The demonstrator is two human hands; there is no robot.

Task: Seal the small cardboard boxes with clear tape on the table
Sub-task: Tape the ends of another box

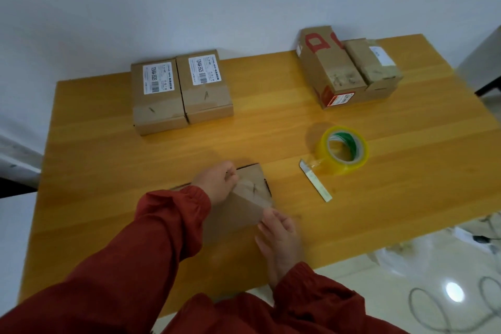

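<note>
- left hand [217,184]: grip closed, fingers curled and pinching the far end of a clear tape strip [252,198] held over the top of a small cardboard box [230,225].
- right hand [280,237]: motion-blurred; its fingertips meet the near end of the strip at the box's near right corner; whether this grip pinches or presses cannot be told.
- the box lies near the front edge of the worktop [108,171], partly hidden by the red sleeve [162,225].
- progress, as a judgement: the strip spans the box top but does not look smoothed down, so this box is mid-seal; the labelled box [158,95] and its twin [206,84] at the back left show glossy bands and seem already taped; the red-printed box [328,68] and the smaller box [375,62] touching it at the back right look taped too, less clearly.
- the yellowish tape roll [342,150] and the cutter blade [315,184] lie right of the box, apart from it, the roll's loose end reaching the blade.
- open room: bare worktop separates the box from both back pairs; the front edge is close to the wrists.
</note>
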